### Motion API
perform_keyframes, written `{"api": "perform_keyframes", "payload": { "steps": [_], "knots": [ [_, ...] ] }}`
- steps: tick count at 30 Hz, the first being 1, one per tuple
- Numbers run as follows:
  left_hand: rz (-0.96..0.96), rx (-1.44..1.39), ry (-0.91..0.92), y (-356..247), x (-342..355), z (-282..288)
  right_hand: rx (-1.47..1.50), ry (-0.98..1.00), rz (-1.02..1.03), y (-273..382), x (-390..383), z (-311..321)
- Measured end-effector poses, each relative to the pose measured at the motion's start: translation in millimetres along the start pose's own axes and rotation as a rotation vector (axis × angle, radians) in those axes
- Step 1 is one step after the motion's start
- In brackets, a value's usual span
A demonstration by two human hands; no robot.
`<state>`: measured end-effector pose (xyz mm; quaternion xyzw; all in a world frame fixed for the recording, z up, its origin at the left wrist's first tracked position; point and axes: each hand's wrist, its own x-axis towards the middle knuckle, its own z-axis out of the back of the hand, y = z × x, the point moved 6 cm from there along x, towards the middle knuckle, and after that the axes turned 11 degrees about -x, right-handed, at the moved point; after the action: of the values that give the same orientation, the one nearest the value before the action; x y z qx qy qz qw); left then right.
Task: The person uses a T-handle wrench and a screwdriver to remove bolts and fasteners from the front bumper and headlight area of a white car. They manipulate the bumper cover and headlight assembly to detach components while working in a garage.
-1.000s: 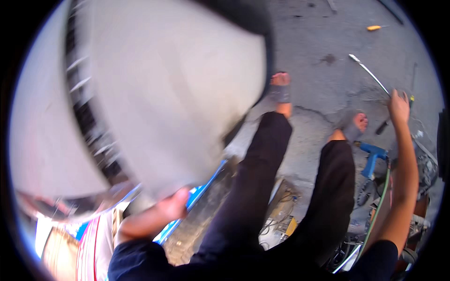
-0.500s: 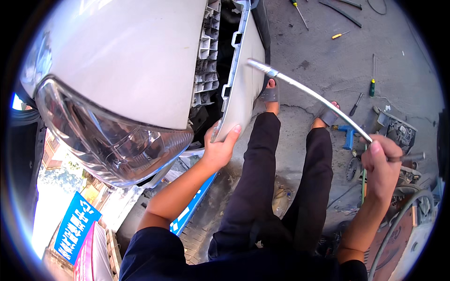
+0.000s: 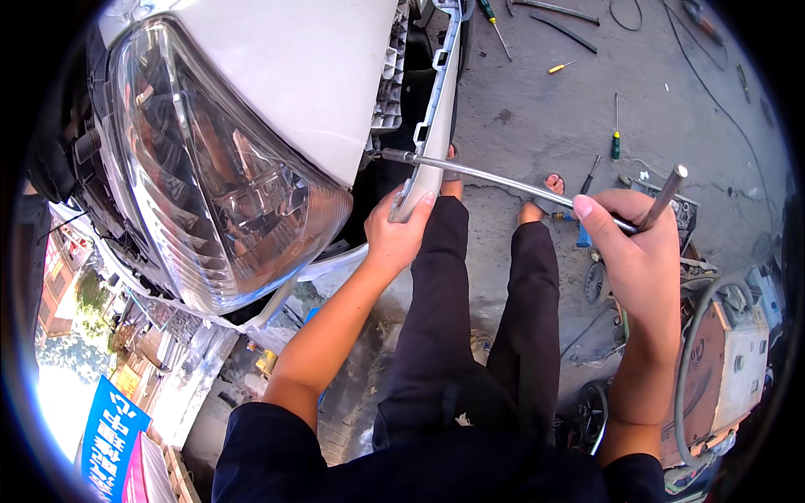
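My left hand (image 3: 392, 233) is closed on the end of a pale bumper cover (image 3: 425, 183), which stands away from the car body and leaves a dark gap. In my right hand (image 3: 633, 243) is the handle end of a long T-handle socket wrench (image 3: 495, 178). Its shaft crosses over the bumper cover's edge. The socket end points into the gap, beside the white plastic bracket (image 3: 390, 105); whether it sits on a fastener I cannot tell. Left of the gap are the clear headlight (image 3: 243, 193) and a pale body panel (image 3: 293, 67).
On the concrete floor lie a green-handled screwdriver (image 3: 616, 144), a small yellow screwdriver (image 3: 560, 67), a hammer (image 3: 558, 12) and a cable (image 3: 713, 101). A brown-and-white box-shaped machine (image 3: 713, 377) with a hose stands at the right. My feet are beside the bumper cover.
The wrench's socket end has swung from above the bumper cover's outer face into the gap. My right hand has moved left and up. My left hand keeps its grip as the view shifts.
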<state>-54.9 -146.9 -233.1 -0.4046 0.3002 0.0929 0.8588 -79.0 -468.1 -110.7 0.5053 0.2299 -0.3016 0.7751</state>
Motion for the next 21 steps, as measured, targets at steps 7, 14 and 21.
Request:
{"api": "perform_keyframes", "payload": {
  "steps": [7, 14, 21],
  "knots": [
    [-0.022, -0.014, -0.011, -2.7, -5.0, -1.3, 0.01, -0.079, -0.015, -10.0, -15.1, -7.7],
    [0.003, -0.011, -0.02, -0.4, -3.4, -0.5, -0.039, -0.071, -0.002, 6.6, -11.1, -0.6],
    [0.017, 0.004, -0.015, 2.8, -1.3, 0.9, -0.055, 0.01, -0.087, 10.3, 7.1, -4.9]
  ]
}}
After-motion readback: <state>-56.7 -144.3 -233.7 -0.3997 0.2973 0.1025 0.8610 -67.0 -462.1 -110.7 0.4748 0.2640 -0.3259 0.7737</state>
